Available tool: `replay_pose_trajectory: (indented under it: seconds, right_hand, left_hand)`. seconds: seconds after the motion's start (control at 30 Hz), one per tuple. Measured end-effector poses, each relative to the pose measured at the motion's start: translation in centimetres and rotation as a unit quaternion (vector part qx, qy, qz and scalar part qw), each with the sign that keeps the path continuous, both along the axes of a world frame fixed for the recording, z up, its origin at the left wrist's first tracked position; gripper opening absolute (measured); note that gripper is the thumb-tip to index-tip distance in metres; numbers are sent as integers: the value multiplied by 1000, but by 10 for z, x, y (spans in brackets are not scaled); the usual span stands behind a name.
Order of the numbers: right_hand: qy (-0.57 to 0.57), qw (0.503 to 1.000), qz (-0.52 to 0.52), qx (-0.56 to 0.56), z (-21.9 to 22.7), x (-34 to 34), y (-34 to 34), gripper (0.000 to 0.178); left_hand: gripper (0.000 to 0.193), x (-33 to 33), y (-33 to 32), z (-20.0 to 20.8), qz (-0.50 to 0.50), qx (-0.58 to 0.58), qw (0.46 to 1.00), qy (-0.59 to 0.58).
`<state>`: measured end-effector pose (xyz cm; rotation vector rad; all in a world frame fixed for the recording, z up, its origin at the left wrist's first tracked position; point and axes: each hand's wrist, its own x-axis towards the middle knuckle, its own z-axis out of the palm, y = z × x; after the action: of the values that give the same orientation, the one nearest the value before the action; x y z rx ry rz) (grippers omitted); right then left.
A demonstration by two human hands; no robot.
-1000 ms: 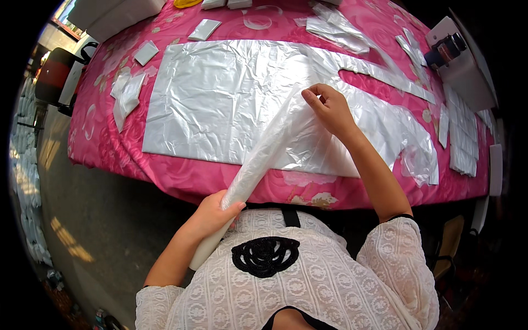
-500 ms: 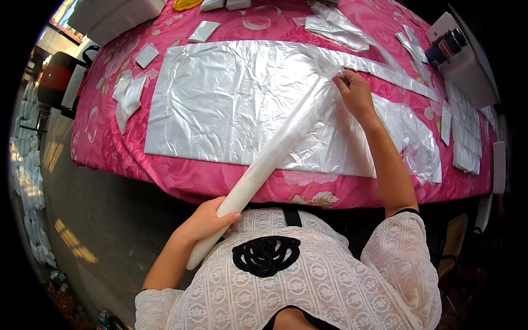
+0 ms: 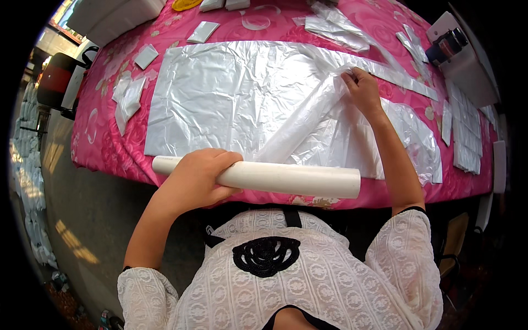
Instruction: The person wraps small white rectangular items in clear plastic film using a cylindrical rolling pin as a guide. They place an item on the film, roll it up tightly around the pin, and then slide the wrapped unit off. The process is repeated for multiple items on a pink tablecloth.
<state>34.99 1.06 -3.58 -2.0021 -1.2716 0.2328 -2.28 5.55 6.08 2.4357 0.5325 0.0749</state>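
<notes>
My left hand is wrapped round a white plastic pipe, held level across the table's front edge. The pipe is bare, with its open end to the right. Farther off, my right hand pinches the gathered end of a clear plastic bag. That bag lies loosely on a diagonal, its lower end just behind the pipe. Under it spreads a wide stack of silvery plastic film sheets. More crumpled clear film lies to the right, partly behind my right forearm.
A pink flowered cloth covers the table. Folded plastic packets and crumpled film lie at the left, a pile of bags at the back. A dark jar and stacked packets stand or lie at the right.
The pipe has come out of the clear bag and swung from a diagonal to nearly level. My left hand has risen with it. My right hand, still on the bag's end, has shifted slightly right.
</notes>
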Motion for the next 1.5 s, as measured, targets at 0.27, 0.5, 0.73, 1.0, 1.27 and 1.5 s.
replay_pose_trajectory:
  seconds: [0.27, 0.5, 0.73, 1.0, 1.27, 1.5]
  right_hand:
    - [11, 992, 122, 10, 10, -47, 29, 22]
    - [36, 989, 137, -38, 2, -44, 34, 23]
    - [53, 998, 29, 34, 15, -46, 33, 25]
    - [-133, 970, 200, -41, 29, -112, -59, 40]
    - [-266, 962, 62, -31, 16, -35, -68, 46]
    - [-51, 994, 93, -40, 44, -33, -92, 42]
  left_hand:
    - [35, 101, 18, -57, -49, 246, 940, -232]
    - [70, 67, -12, -90, -195, 153, 963, -101]
    - [83, 61, -24, -97, -201, 155, 967, -31]
    - [83, 63, -34, -94, -186, 151, 971, -8]
    - [90, 56, -36, -100, -140, 105, 982, -72]
    - [91, 53, -47, -98, -142, 109, 983, -27]
